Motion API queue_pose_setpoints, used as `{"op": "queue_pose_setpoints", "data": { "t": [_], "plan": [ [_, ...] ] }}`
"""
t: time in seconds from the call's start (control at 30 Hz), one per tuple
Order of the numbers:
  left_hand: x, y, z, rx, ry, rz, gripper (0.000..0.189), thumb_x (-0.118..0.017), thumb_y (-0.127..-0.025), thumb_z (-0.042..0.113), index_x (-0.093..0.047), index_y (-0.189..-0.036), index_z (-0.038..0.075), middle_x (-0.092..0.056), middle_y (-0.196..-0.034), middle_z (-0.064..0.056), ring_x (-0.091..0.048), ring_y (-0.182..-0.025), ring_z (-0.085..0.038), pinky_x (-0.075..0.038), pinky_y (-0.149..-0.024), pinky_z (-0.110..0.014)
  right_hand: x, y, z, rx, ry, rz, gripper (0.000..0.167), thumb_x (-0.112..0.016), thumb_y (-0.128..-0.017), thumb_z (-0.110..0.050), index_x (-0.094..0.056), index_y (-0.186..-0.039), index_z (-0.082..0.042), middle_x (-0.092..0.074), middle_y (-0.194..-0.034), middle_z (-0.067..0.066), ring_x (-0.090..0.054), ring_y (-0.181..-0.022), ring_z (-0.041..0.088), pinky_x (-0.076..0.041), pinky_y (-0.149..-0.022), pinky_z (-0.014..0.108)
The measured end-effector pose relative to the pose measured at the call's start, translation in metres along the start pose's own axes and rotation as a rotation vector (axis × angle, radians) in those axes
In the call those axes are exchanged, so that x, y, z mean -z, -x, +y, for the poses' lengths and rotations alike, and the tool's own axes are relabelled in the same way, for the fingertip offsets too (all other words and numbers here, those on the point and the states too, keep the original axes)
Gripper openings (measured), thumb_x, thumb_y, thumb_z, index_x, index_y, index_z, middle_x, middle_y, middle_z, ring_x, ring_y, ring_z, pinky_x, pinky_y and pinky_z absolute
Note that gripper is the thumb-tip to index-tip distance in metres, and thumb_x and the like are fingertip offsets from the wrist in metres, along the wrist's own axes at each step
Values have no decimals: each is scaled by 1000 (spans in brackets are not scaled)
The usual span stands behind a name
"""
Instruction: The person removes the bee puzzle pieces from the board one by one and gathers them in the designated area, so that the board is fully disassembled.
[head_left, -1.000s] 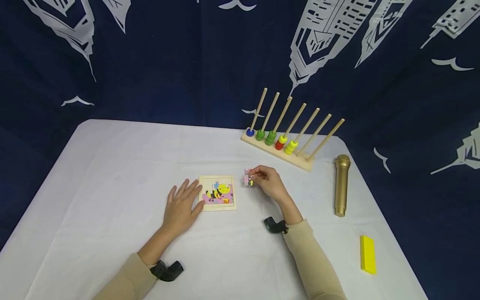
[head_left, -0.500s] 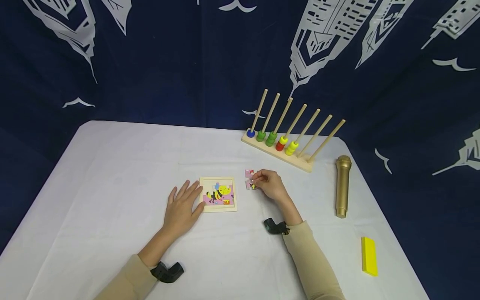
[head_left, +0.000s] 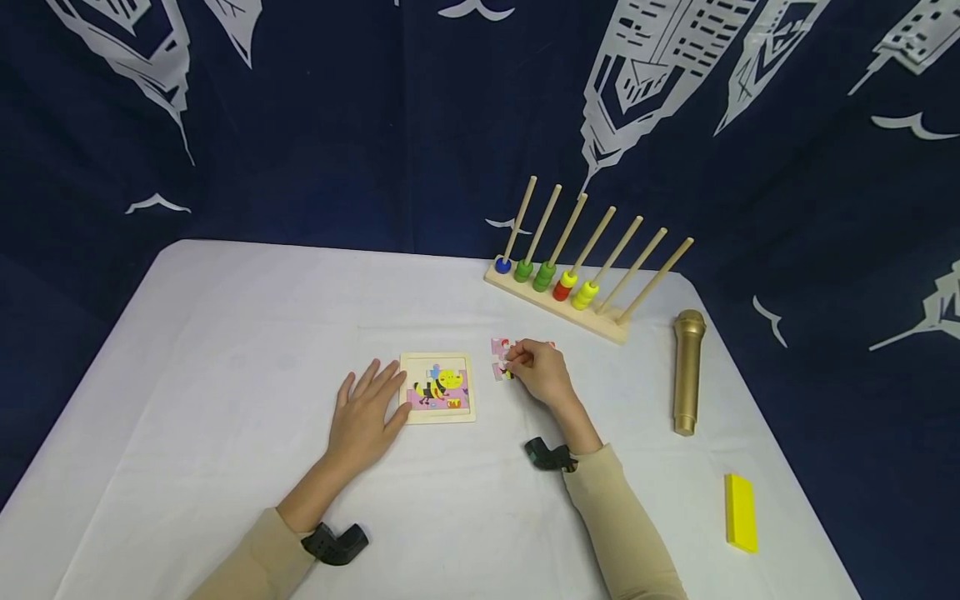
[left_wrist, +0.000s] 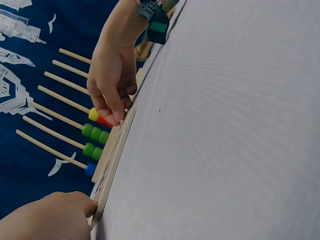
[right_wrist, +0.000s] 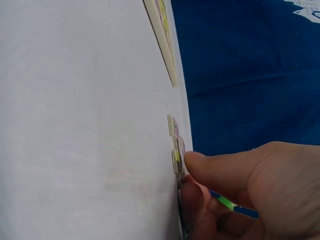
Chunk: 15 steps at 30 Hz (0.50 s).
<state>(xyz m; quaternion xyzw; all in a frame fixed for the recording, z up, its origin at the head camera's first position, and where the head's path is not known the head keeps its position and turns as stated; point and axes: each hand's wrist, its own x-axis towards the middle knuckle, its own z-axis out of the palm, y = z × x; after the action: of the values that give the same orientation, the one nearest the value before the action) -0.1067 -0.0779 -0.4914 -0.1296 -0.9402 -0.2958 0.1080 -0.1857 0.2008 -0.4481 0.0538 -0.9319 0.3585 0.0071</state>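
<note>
A small square wooden jigsaw puzzle (head_left: pixel 437 388) with a bee picture lies on the white table, its tray frame (head_left: pixel 442 419) pale. My left hand (head_left: pixel 365 417) lies flat with fingers spread, fingertips and thumb on the tray's left edge; its thumb also shows against the frame in the left wrist view. To the right of the tray lie several loose pink puzzle pieces (head_left: pixel 499 344). My right hand (head_left: pixel 546 373) is over them, thumb and index finger pinching a puzzle piece (right_wrist: pixel 176 161) close to the tabletop. The hand hides part of the pieces.
A wooden bead rack (head_left: pixel 555 305) with upright pegs and coloured beads stands at the back right. A gold microphone-shaped cylinder (head_left: pixel 686 375) and a yellow block (head_left: pixel 741 512) lie near the right edge. Behind the table hangs a dark blue printed cloth (head_left: pixel 315 125).
The loose pieces under my right hand have come apart slightly, the lower one shifting toward me. My right hand has moved slightly right and toward me; my left hand holds still at the tray.
</note>
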Motion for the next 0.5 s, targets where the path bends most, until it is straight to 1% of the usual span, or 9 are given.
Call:
{"op": "queue_pose_setpoints", "data": {
  "t": [0.1,0.27,0.37,0.5],
  "plan": [
    [0,0,0,-1,5,3,48,-65,-92,24,-58,-135,4,-48,-149,-13,-31,-145,-35,-11,-117,-59,0,0,0,-3,-9,3,6,-73,-83,-3,-68,-86,-1,-65,-73,8,-53,-61,9,-41,-58,19],
    [0,0,0,-5,9,6,47,-64,-92,24,-58,-135,4,-48,-149,-13,-31,-145,-35,-11,-117,-59,4,-1,1,-32,-23,-7,5,-72,-85,-3,-70,-89,-1,-66,-74,8,-51,-62,9,-41,-58,20],
    [1,0,0,-4,7,4,47,-64,-93,25,-57,-135,4,-48,-149,-12,-31,-146,-35,-11,-117,-58,9,-2,1,-44,-44,15,6,-71,-85,-4,-71,-91,-2,-66,-76,8,-50,-63,10,-40,-58,20],
    [1,0,0,-1,8,1,47,-63,-93,25,-57,-135,4,-48,-149,-13,-31,-146,-35,-11,-117,-58,12,-2,-3,-57,-111,55,8,-69,-87,-3,-71,-94,-1,-65,-81,10,-50,-67,12,-40,-59,19]
  ]
}}
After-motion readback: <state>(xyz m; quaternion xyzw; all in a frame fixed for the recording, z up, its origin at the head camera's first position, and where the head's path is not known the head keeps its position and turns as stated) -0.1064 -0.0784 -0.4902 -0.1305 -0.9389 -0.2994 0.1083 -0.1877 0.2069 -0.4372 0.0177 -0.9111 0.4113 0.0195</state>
